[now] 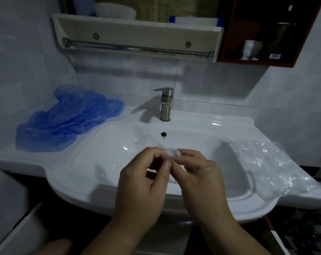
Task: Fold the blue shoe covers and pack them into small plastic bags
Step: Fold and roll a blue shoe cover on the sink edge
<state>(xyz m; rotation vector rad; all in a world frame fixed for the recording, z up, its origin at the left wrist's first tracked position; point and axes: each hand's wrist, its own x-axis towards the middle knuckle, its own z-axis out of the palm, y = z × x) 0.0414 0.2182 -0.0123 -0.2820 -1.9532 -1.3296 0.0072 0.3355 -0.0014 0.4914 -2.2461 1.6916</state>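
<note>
A small clear bag [169, 152] is pinched between both hands, its film crumpled at the fingertips. The mouth is probably being rubbed apart so a cover can go in, though I cannot tell whether it is open yet. The left hand [143, 183] nips one side with thumb and forefinger, and the right hand [198, 173] nips the other side the same way. Neither holds a cover. The blue covers [67, 120] lie heaped and unfolded well to the left of the left hand. Spare bags [271, 166] sit right of the right hand, likely kept within reach. The sink [108, 144] is beneath the hands and the tap [166, 103] is beyond them.
</note>
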